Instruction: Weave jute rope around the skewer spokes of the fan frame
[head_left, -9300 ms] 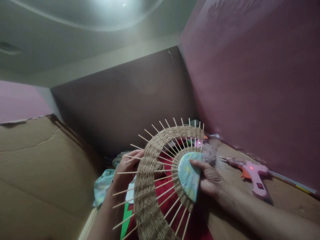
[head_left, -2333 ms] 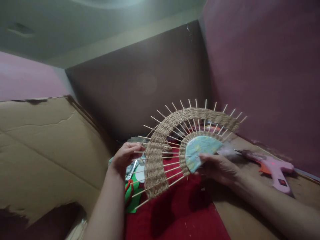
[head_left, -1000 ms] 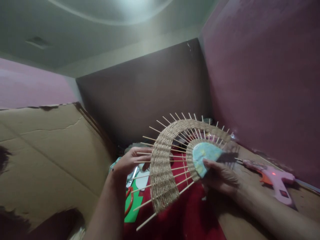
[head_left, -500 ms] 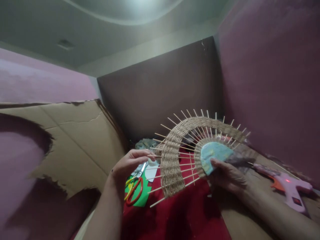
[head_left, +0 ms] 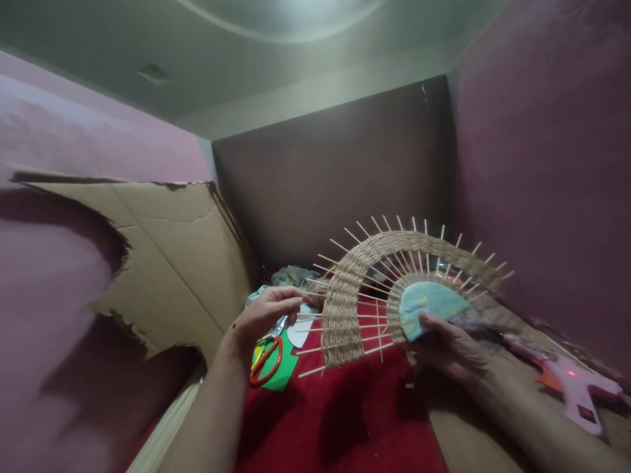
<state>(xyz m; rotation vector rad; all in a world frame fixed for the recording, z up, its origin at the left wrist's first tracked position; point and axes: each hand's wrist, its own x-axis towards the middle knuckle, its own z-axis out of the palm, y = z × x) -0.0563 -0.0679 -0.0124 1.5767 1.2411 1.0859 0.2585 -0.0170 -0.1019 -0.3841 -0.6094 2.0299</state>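
Observation:
A half-round woven fan (head_left: 340, 309) with thin wooden sticks radiating past its rope-like bands is held up before me. My right hand (head_left: 451, 348) grips it at the base, thumb across the light-blue cloth patch (head_left: 431, 303) at its centre. At the fan's left side my left hand (head_left: 276, 312) has its fingers pinched together at the end of one stick. Below that hand, orange-handled scissors (head_left: 267, 363) rest on green sheet material (head_left: 283, 374), with a white piece (head_left: 299, 333) close by.
A pink glue gun (head_left: 574, 378) with a red light on lies at the right, on a brown surface. Red cloth (head_left: 374, 420) spreads beneath the fan. A torn cardboard sheet (head_left: 167, 263) stands at the left. Crumpled cloth (head_left: 290, 277) lies behind my left hand.
The view has shifted, so the surroundings sit farther right. The fan has tilted slightly, and my left hand has moved up a stick or so along its edge. My right hand keeps its hold.

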